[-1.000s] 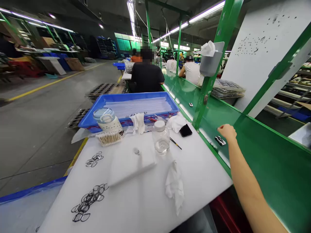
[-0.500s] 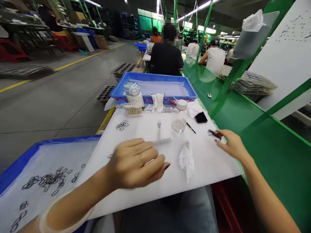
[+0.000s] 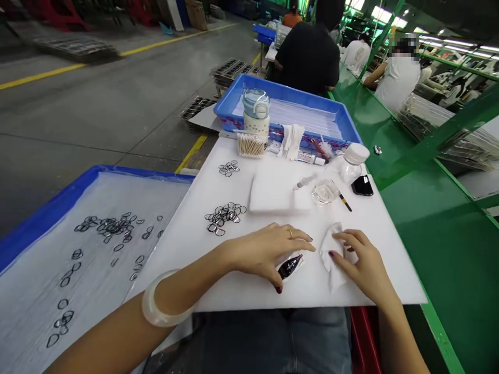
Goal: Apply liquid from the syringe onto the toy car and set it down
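Observation:
My left hand point(image 3: 268, 252) rests on the white table point(image 3: 390, 280) near its front edge, fingers curled around a small black glossy part point(image 3: 290, 266). My right hand point(image 3: 360, 262) lies just to the right of it, fingers on a crumpled white cloth point(image 3: 330, 254). A pile of thin black rings point(image 3: 224, 215) sits on the table beyond my left hand. A white foam pad point(image 3: 275, 193) lies past both hands.
A blue tray point(image 3: 35, 228) at left holds several loose black rings. Farther back stand a second blue tray point(image 3: 349, 127), a jar point(image 3: 256, 111), cotton swabs point(image 3: 250, 146), a clear bottle point(image 3: 353, 161) and a black phone point(image 3: 362, 185). The green conveyor point(image 3: 440, 244) runs along the right. Seated people work ahead.
My right hand came back from the green conveyor with the small black part. My left hand now holds that part at the table's front, and my right hand has settled on the white cloth.

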`<state>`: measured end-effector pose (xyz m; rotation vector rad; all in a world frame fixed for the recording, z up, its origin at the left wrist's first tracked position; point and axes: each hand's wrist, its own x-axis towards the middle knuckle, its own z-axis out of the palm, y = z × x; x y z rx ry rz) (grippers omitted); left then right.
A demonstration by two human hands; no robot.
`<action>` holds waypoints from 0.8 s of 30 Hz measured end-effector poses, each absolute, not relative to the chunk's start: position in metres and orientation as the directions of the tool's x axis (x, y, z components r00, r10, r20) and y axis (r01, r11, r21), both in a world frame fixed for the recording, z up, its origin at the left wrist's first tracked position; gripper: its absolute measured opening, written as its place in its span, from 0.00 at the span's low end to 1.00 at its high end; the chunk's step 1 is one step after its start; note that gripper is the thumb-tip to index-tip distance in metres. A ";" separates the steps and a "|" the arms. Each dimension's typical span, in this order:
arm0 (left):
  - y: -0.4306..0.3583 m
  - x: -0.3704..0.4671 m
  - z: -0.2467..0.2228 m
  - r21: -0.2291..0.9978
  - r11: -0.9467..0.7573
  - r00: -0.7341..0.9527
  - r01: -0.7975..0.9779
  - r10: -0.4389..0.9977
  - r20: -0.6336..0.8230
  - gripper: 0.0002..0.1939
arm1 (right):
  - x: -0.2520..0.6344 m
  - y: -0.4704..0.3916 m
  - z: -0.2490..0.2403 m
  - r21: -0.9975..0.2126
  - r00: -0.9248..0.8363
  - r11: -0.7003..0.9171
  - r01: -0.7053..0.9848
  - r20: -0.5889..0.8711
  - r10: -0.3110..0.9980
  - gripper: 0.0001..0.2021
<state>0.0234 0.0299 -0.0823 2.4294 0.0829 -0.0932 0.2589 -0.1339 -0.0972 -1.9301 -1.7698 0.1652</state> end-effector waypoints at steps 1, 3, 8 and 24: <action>0.030 0.023 -0.083 0.648 -0.759 0.995 0.059 -0.006 -0.098 0.45 | 0.268 -0.137 -0.100 -0.464 0.154 -0.043 0.885 0.204 0.967 0.10; 0.029 0.021 -0.085 0.637 -0.770 0.994 0.035 -0.042 -0.104 0.42 | 0.281 -0.140 -0.100 -0.476 0.148 -0.041 0.879 0.189 0.971 0.07; 0.020 0.023 -0.089 0.540 -0.839 0.998 0.065 0.062 -0.024 0.37 | 0.276 -0.118 -0.070 -0.278 0.171 -0.053 0.959 0.421 0.891 0.10; 0.066 -0.004 -0.065 0.265 -0.463 0.499 0.846 0.863 -0.083 0.36 | 0.227 -0.037 -0.082 -0.437 0.207 -0.133 0.890 0.126 0.970 0.24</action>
